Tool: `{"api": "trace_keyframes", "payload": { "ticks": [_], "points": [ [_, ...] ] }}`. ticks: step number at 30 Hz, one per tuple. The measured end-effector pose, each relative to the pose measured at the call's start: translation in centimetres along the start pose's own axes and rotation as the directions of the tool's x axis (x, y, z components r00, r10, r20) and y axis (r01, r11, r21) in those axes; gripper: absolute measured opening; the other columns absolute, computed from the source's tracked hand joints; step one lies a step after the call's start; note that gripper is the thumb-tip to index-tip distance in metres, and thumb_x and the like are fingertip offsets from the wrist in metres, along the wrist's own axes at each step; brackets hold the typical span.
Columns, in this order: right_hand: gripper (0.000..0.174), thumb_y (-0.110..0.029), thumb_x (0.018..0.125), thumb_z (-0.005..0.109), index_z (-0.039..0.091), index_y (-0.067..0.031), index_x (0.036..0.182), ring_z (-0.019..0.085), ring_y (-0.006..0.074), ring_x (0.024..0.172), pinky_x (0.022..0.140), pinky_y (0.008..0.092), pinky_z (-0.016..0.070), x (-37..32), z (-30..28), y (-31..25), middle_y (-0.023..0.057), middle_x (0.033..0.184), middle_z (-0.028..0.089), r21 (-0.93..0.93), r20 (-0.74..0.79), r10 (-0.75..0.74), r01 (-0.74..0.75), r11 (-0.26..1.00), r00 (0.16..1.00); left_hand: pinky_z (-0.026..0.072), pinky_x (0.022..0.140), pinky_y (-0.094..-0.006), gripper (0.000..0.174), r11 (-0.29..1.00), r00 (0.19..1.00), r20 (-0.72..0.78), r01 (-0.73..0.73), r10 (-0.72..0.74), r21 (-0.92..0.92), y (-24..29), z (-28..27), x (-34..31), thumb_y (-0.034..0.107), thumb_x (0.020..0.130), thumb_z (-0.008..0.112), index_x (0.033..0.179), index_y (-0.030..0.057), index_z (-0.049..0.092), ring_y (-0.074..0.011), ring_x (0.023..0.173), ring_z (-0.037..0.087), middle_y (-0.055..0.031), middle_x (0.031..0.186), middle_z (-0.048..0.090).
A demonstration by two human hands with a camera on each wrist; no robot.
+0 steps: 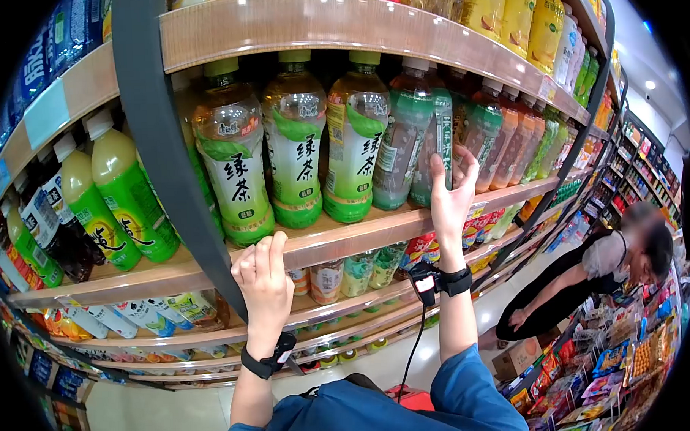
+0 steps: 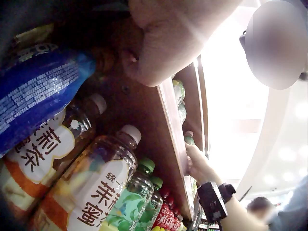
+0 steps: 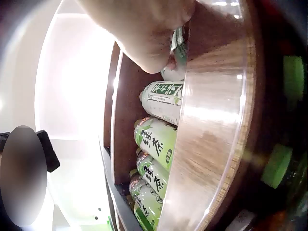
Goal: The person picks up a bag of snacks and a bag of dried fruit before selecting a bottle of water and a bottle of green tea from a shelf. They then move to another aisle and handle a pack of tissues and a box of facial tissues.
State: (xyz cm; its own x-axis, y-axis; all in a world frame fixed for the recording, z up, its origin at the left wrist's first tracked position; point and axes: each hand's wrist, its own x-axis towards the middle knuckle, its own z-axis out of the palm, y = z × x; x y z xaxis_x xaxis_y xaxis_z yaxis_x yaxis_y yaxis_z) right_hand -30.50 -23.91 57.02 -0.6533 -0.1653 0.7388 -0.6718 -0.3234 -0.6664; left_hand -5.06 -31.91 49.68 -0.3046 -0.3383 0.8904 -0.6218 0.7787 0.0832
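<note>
My left hand (image 1: 261,258) reaches up and its curled fingers hook over the front edge of the wooden shelf (image 1: 346,234). In the left wrist view this left hand (image 2: 168,38) lies against the shelf's underside, above tea bottles (image 2: 96,187). My right hand (image 1: 451,174) is raised further right. Its straight fingers rest against a dark tea bottle with a green label (image 1: 433,129), thumb spread to the side. Large green tea bottles (image 1: 297,141) stand in a row between the hands. The right wrist view shows the right hand (image 3: 144,33) by the shelf edge (image 3: 211,134) and green tea bottles (image 3: 156,139).
A dark curved post (image 1: 160,146) crosses the shelves left of my left hand. Yellow drink bottles (image 1: 505,12) fill the shelf above, smaller bottles the shelves below. A person in black (image 1: 590,271) bends over in the aisle beside a cardboard box (image 1: 517,354) and snack racks (image 1: 616,365).
</note>
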Motion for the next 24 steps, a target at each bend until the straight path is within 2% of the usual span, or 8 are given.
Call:
{"api": "trace_keyframes", "payload": {
  "ticks": [2,5,8,12,15,21,22,24],
  "points": [
    [0.047,-0.021,0.086,0.064,0.037,0.0018,0.118,0.053,0.0251,0.108,0.092,0.0344,0.0400,-0.2,0.0,-0.2,0.0207,0.115,0.053,-0.016,-0.012,-0.043,0.043,0.999,0.999,0.0295,0.090,-0.0401,0.061,1.000,1.000,-0.001,-0.009,0.009,0.027,-0.1,0.1,0.0,-0.006,0.052,0.054,0.112,0.0083,0.054,-0.0260,0.101,0.045,-0.0069,0.104,0.050],
    [0.045,-0.018,0.087,0.062,0.034,0.0020,0.115,0.051,0.0272,0.110,0.094,0.0355,0.0380,-0.2,-0.1,0.1,0.0195,0.113,0.050,0.042,0.019,-0.016,0.016,0.999,1.000,0.0295,0.090,-0.0400,0.061,1.000,1.000,-0.009,-0.001,0.001,0.025,0.0,0.2,-0.1,-0.006,0.052,0.054,0.111,0.0086,0.054,-0.0259,0.101,0.045,-0.0069,0.104,0.050],
    [0.044,-0.017,0.087,0.062,0.033,0.0021,0.114,0.050,0.0295,0.110,0.095,0.0363,0.0363,-0.1,0.0,0.6,0.0197,0.112,0.046,-0.047,0.010,-0.119,0.120,0.992,0.993,0.0293,0.089,-0.0394,0.060,1.000,1.000,-0.001,0.003,-0.003,0.023,0.0,0.2,-0.1,-0.006,0.053,0.054,0.111,0.0087,0.054,-0.0256,0.101,0.045,-0.0069,0.104,0.050],
    [0.041,-0.016,0.087,0.061,0.033,0.0022,0.111,0.049,0.0322,0.111,0.095,0.0364,0.0357,0.1,-0.1,0.7,0.0205,0.107,0.046,-0.068,0.031,-0.124,0.125,0.990,0.992,0.0293,0.089,-0.0390,0.059,0.999,1.000,-0.003,0.000,0.000,0.035,0.0,0.1,0.0,-0.005,0.053,0.054,0.110,0.0083,0.054,-0.0254,0.101,0.045,-0.0071,0.104,0.051],
    [0.037,-0.013,0.088,0.060,0.033,0.0018,0.108,0.051,0.0316,0.105,0.091,0.0358,0.0381,0.2,0.0,0.6,0.0197,0.105,0.046,-0.099,0.038,-0.140,0.143,0.985,0.989,0.0293,0.089,-0.0392,0.059,0.999,1.000,-0.010,-0.003,0.003,0.035,0.0,0.1,0.0,-0.005,0.053,0.054,0.110,0.0081,0.054,-0.0253,0.101,0.045,-0.0071,0.104,0.051],
    [0.028,-0.005,0.088,0.055,0.031,0.0006,0.102,0.052,0.0312,0.082,0.075,0.0378,0.0410,0.1,0.0,1.0,0.0201,0.095,0.046,-0.179,0.097,-0.153,0.169,0.969,0.983,0.0290,0.090,-0.0391,0.059,1.000,1.000,0.007,0.003,-0.003,0.013,0.1,0.0,0.1,-0.005,0.053,0.053,0.111,0.0077,0.054,-0.0252,0.101,0.045,-0.0073,0.105,0.051],
    [0.027,-0.003,0.088,0.054,0.031,0.0002,0.101,0.052,0.0354,0.080,0.072,0.0387,0.0413,0.0,0.1,0.7,0.0208,0.092,0.045,-0.186,0.101,-0.176,0.193,0.963,0.979,0.0289,0.090,-0.0391,0.060,1.000,1.000,0.007,0.000,0.000,0.012,0.0,0.0,0.1,-0.005,0.053,0.053,0.112,0.0076,0.054,-0.0253,0.102,0.045,-0.0074,0.105,0.051],
    [0.025,-0.005,0.090,0.052,0.031,-0.0005,0.101,0.048,0.0263,0.082,0.075,0.0324,0.0401,-0.3,0.0,0.3,0.0157,0.093,0.042,-0.212,0.131,-0.123,0.149,0.966,0.984,0.0286,0.090,-0.0390,0.061,1.000,1.000,-0.003,-0.011,0.011,0.011,-0.1,0.0,0.1,-0.005,0.053,0.052,0.113,0.0073,0.054,-0.0256,0.102,0.044,-0.0075,0.106,0.051]
  ]
}}
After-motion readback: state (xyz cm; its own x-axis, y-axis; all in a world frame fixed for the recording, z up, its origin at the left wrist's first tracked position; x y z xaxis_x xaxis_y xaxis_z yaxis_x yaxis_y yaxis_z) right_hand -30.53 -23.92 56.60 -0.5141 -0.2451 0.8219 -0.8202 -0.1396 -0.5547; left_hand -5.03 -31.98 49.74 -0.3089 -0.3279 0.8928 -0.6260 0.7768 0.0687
